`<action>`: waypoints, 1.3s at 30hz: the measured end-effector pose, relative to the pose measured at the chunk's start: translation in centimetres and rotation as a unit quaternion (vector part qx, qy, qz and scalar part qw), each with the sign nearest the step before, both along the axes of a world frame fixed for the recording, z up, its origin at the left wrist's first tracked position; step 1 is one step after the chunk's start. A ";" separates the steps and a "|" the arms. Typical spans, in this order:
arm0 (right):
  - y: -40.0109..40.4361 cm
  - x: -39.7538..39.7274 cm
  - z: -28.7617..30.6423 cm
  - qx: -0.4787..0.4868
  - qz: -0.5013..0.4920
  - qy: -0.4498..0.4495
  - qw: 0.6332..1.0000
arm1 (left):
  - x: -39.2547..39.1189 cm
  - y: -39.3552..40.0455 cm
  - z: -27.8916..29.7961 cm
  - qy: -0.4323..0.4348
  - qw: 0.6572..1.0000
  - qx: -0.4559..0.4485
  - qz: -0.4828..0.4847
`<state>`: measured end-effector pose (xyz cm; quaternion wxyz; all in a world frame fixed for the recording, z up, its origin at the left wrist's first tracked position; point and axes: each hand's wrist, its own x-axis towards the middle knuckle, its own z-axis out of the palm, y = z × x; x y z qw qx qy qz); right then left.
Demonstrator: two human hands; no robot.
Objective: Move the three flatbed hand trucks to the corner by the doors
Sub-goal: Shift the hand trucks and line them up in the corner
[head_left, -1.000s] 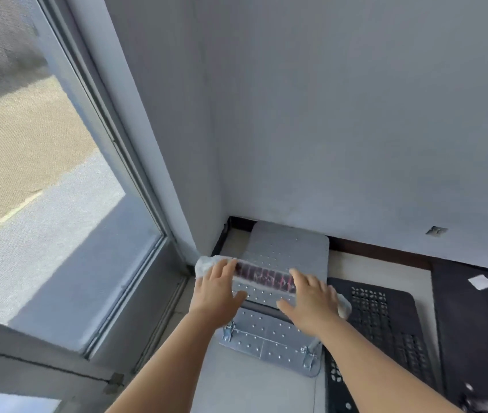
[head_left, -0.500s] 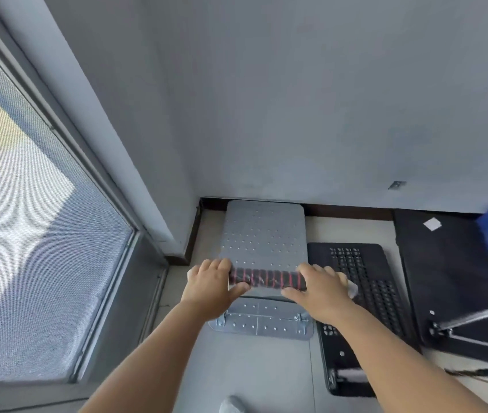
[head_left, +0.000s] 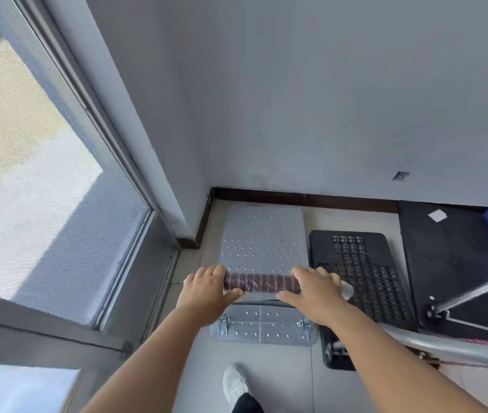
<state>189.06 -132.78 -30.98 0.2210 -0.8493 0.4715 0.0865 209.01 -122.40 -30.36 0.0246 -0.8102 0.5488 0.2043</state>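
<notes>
2 hands, the left hand [head_left: 207, 290] and the right hand [head_left: 311, 289], are clenched over the ends of the red-striped handle [head_left: 262, 283] of the grey hand truck [head_left: 263, 236], likely so its deck steers squarely. Beyond the grip, the deck's far edge lies just short of the baseboard [head_left: 296, 198], tucked into the corner beside the glass door [head_left: 37, 162]. Right of the grip a black perforated hand truck [head_left: 365, 272] lies parallel, then another black deck [head_left: 445, 248], so placement looks almost complete.

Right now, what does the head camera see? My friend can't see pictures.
Two hands, left hand and right hand, grip the red-and-black handle of a grey flatbed hand truck parked in the corner beside a glass door. A black flatbed hand truck sits to its right.
</notes>
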 end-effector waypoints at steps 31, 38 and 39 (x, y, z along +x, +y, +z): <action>-6.0 16.7 0.1 -0.023 0.007 -0.034 0.999 | 16.5 -6.4 0.1 0.031 0.998 0.014 0.054; -9.8 21.7 -0.3 -0.047 -0.015 -0.043 0.998 | 21.3 -10.8 0.1 0.030 0.998 0.011 0.047; -10.2 22.3 -0.4 -0.052 -0.021 -0.047 0.997 | 22.0 -11.4 0.1 0.031 0.998 0.011 0.046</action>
